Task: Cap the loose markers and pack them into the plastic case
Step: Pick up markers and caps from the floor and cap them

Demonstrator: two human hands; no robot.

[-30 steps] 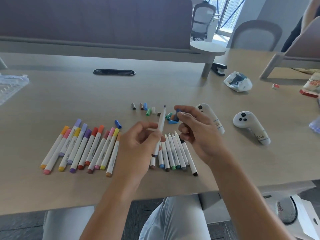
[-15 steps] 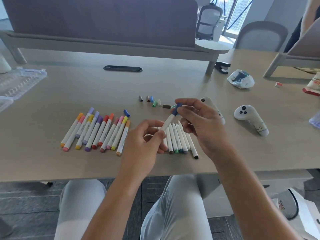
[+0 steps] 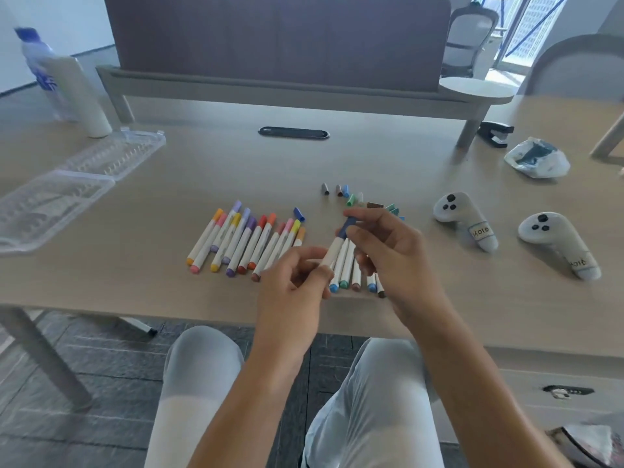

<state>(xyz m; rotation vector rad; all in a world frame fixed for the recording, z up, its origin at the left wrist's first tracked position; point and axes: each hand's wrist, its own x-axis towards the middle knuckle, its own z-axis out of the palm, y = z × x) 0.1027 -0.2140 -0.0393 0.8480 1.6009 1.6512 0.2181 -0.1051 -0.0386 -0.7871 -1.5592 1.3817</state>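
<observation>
head view: left hand (image 3: 290,285) fingers pinch the white marker (image 3: 334,251) barrel above the bench (image 3: 169,292) edge. right hand (image 3: 395,251) fingers pinch its dark blue cap (image 3: 347,226). capped markers (image 3: 243,241) lie left; open plastic case (image 3: 67,187) far left.

White marker (image 3: 332,253), dark-blue cap (image 3: 346,226), tilted.

**Pale wooden table and what it bears**

The pale wooden table (image 3: 169,282) carries a row of capped coloured markers (image 3: 243,241), uncapped white markers (image 3: 347,265), scattered small caps (image 3: 351,197), an open clear plastic case (image 3: 77,184), two white controllers (image 3: 462,219), a crumpled bag (image 3: 537,158), a black stapler (image 3: 496,133) and a white bottle (image 3: 67,86).
</observation>
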